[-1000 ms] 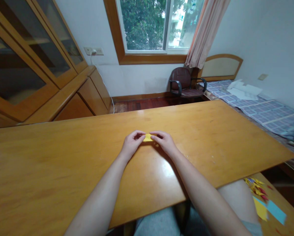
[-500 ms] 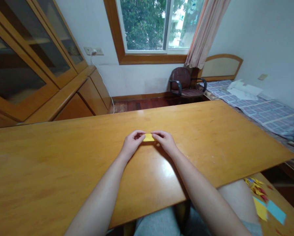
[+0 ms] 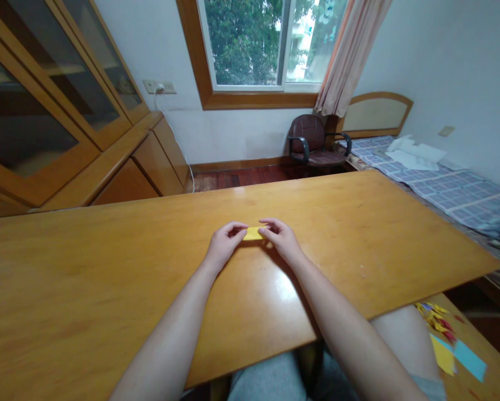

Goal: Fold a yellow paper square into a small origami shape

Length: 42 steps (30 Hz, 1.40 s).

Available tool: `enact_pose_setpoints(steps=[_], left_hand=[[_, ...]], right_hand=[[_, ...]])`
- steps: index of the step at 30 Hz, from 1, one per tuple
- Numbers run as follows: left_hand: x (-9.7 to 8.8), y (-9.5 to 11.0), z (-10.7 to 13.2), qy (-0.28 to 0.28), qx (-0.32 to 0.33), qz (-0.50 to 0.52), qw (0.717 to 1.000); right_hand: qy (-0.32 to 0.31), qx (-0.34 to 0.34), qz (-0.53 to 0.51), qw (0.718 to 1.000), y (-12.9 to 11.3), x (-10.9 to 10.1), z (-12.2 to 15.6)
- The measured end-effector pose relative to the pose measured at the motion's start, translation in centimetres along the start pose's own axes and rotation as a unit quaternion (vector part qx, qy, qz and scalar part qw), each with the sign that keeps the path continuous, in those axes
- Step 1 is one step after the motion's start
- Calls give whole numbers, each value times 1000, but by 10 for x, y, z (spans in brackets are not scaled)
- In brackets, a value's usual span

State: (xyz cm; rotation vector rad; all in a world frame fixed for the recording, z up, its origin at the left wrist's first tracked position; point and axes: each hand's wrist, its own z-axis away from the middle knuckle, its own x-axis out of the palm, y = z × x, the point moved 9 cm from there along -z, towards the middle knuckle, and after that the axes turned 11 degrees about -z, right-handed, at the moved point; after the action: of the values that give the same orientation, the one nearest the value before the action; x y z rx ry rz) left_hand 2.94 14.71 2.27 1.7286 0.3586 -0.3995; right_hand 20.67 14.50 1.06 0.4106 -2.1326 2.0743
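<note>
Between my two hands, just over the wooden table (image 3: 120,267), is a small folded piece of yellow paper (image 3: 254,233). My left hand (image 3: 226,240) pinches its left end between thumb and fingers. At the other end, my right hand (image 3: 282,238) has its thumb on the paper, with the index finger lifted a little above the upper edge. The fingertips behind the paper are hidden, and its folds are too small to make out.
At lower right, a lower wooden surface (image 3: 498,356) carries yellow paper (image 3: 442,355), light blue paper (image 3: 470,361) and a pile of yellow and red paper pieces (image 3: 437,321). Beyond the table are a brown armchair (image 3: 310,136), a bed (image 3: 450,189) and a glass-doored cabinet (image 3: 120,167).
My right index finger has risen slightly from the paper's upper edge, and a bit more of the paper's right end shows. My left hand stays in place.
</note>
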Motion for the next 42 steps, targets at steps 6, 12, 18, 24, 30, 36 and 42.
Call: enact_pose_setpoints(steps=[6,12,18,24,30,36,42], left_hand=[[-1,1,0,4,1,6,1000],[1,0,0,1,2,8,1000],[0,10,3,5,39,-27,999],[-1,46,14,0,157,-87,984],[1,61,22,17,246,-179,952],[-1,66,25,42,287,-237,927],[-4,76,28,58,317,-220,921]], right_hand=[[-7,0,0,1000,1,2,0],[-1,-15,38,999,-2,0,0],[4,-19,48,999,-3,-2,0],[15,-8,15,1000,-6,-3,-1],[12,16,-13,1000,-5,-2,0],[-11,37,-18,999,-3,0,1],[-29,42,-32,998,0,3,0]])
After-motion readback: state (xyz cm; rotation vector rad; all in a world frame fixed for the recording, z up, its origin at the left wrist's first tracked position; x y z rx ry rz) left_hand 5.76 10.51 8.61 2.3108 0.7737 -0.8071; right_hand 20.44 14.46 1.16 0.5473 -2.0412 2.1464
